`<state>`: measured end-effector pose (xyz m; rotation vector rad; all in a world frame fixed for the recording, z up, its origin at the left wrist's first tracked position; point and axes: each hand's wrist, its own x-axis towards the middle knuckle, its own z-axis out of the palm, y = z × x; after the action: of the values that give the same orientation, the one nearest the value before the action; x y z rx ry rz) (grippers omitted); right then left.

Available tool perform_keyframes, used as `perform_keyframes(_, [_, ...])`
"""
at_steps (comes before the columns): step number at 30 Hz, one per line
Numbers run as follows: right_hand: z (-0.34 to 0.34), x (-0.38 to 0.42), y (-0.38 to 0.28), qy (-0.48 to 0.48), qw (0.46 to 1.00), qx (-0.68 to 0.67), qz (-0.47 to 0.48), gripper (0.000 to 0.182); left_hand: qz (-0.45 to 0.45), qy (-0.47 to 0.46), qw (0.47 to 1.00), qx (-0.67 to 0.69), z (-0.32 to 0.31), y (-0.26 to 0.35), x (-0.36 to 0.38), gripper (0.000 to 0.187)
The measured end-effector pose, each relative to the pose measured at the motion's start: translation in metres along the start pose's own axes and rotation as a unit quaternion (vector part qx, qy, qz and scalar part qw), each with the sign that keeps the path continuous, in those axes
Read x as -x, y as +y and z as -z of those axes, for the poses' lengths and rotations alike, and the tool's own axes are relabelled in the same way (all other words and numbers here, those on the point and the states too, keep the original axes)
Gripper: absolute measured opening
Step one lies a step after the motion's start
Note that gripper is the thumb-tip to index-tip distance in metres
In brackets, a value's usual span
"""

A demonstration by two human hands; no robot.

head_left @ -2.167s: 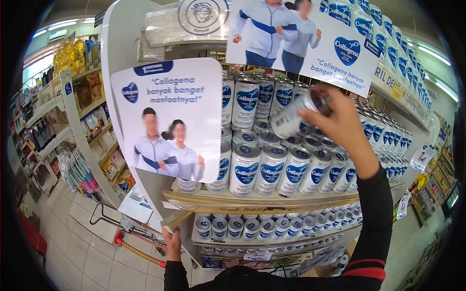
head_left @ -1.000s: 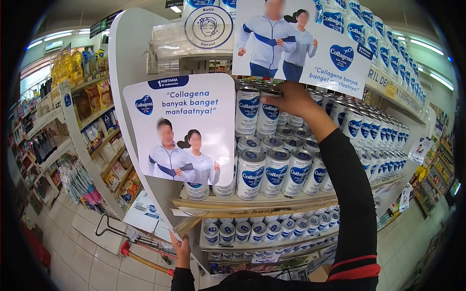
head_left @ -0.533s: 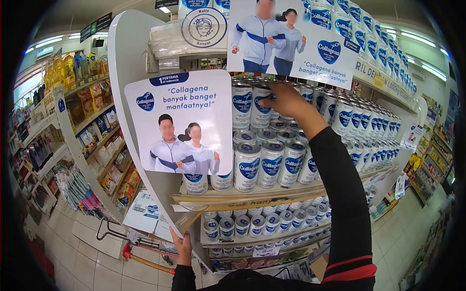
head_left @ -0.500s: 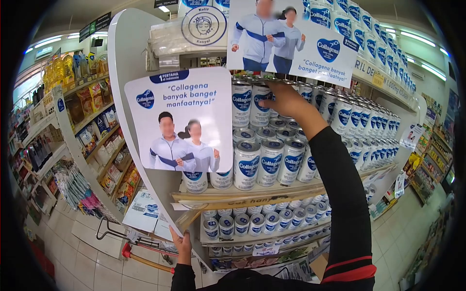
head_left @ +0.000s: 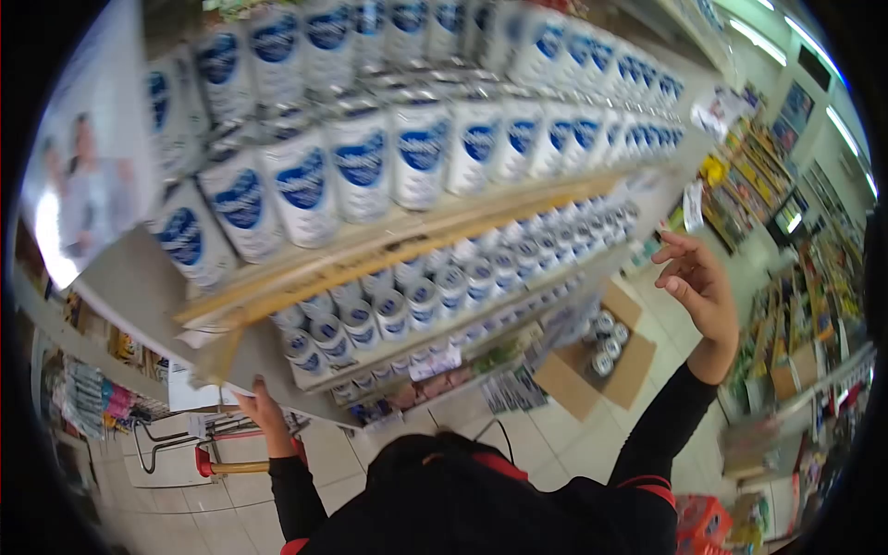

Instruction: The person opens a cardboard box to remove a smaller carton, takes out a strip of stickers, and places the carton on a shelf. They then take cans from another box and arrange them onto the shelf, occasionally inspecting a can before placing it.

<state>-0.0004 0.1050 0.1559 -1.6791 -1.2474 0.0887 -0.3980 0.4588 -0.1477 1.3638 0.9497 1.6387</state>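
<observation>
My right hand [head_left: 700, 294] is raised at the right with its fingers apart and nothing in it, above and right of an open cardboard box [head_left: 638, 375] on the floor. Several white-and-blue cans [head_left: 606, 342] stand inside that box. At the lower left, my left hand [head_left: 267, 413] is by the edge of the white shelf side panel [head_left: 139, 305]; whether its fingers grip the edge is unclear. Rows of white cans with blue labels [head_left: 421, 153] fill the upper shelf, slightly blurred. Smaller-looking cans [head_left: 421, 301] line the shelf below.
A cart with a red and yellow handle [head_left: 242, 467] stands at the lower left. Stocked shelves [head_left: 786, 347] run along the right side. A blurred sign [head_left: 88, 176] hangs at the upper left. A red object [head_left: 703, 523] sits at the bottom right.
My right hand has come away from the cans on the upper shelf and moved down to the right. The view has tilted down, bringing the cardboard box into sight.
</observation>
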Motion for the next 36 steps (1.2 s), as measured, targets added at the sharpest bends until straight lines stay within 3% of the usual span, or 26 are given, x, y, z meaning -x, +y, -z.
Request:
perform_keyframes(1, [0.011, 0.019, 0.027, 0.003, 1.000, 0.003, -0.023, 0.040, 0.013, -0.018, 1.000, -0.007, -0.005, 0.006, 0.004, 0.035])
perform_keyframes(3, [0.027, 0.047, 0.083, 0.123, 0.976, 0.009, -0.181, 0.038, 0.004, 0.036, 0.999, 0.020, -0.015, 0.022, 0.006, 0.028])
perform_keyframes(5, [0.031, 0.079, 0.133, 0.187, 0.942, 0.068, -0.269, 0.040, -0.004, 0.038, 0.999, 0.022, -0.023, 0.034, 0.009, 0.025])
perform_keyframes(9, [0.009, 0.121, 0.212, 0.183, 0.898, 0.034, -0.399, 0.040, -0.013, 0.077, 0.997, 0.006, -0.037, 0.054, 0.014, 0.028])
perform_keyframes(12, [-0.016, 0.129, 0.275, 0.128, 0.904, 0.068, -0.403, 0.042, -0.003, 0.090, 0.996, -0.011, -0.037, 0.057, 0.015, 0.027])
perform_keyframes(14, [-0.037, 0.129, 0.311, 0.123, 0.922, 0.114, -0.350, 0.047, -0.006, 0.094, 0.995, -0.026, -0.036, 0.057, 0.015, 0.027])
perform_keyframes(18, [-0.071, 0.099, 0.317, 0.105, 0.919, 0.177, -0.338, 0.052, -0.021, 0.105, 0.993, -0.043, -0.034, 0.052, 0.016, 0.027])
perform_keyframes(20, [-0.084, 0.101, 0.344, 0.054, 0.904, 0.289, -0.310, 0.056, -0.023, 0.100, 0.992, -0.073, -0.032, 0.053, 0.016, 0.027])
perform_keyframes(25, [-0.094, 0.093, 0.334, 0.051, 0.899, 0.313, -0.302, 0.059, -0.025, 0.119, 0.990, -0.072, -0.048, 0.069, 0.019, 0.026])
perform_keyframes(27, [-0.095, 0.091, 0.328, -0.011, 0.851, 0.384, -0.359, 0.061, -0.024, 0.126, 0.989, -0.069, -0.051, 0.070, 0.020, 0.026])
perform_keyframes(32, [-0.086, 0.097, 0.336, -0.034, 0.849, 0.329, -0.412, 0.061, -0.022, 0.131, 0.988, -0.083, -0.050, 0.068, 0.019, 0.025])
perform_keyframes(34, [-0.076, 0.093, 0.330, -0.085, 0.847, 0.312, -0.422, 0.056, -0.012, 0.129, 0.987, -0.094, -0.046, 0.065, 0.019, 0.024])
perform_keyframes(36, [-0.075, 0.093, 0.326, -0.069, 0.844, 0.319, -0.426, 0.054, -0.002, 0.126, 0.986, -0.107, -0.046, 0.066, 0.019, 0.024])
